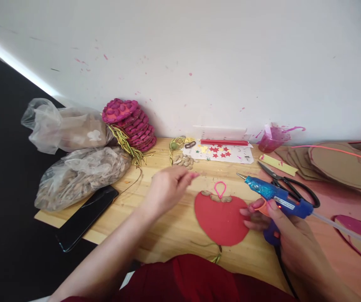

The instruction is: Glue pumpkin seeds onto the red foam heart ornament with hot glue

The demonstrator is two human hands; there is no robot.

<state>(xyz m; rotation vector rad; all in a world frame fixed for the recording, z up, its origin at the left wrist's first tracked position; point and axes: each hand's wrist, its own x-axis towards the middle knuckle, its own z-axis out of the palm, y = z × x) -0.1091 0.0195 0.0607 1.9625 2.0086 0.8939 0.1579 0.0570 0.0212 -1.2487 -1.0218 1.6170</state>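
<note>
My right hand [289, 235] grips a blue hot glue gun [267, 191], its metal nozzle pointing up and left and a glue stick trailing from its back. That hand's fingertips reach the right edge of a red rounded cutout [221, 220] on the table. Along the cutout's top sit several peanuts [221, 198], with a pink cord loop [220, 189] standing above them. A green-yellow tassel [217, 256] shows at its lower edge. Left of the cutout, my left hand [169, 188] is raised with fingers pinched together; whatever they hold, if anything, cannot be made out.
Loose peanuts [183, 161] lie near star cutouts on white paper [243, 155]. Scissors [289, 182] and cardboard pieces [344, 165] are at right, with a pink-stained cup [270, 140] behind. At left are a phone [87, 218], plastic bags [82, 178] and stacked magenta discs [130, 123].
</note>
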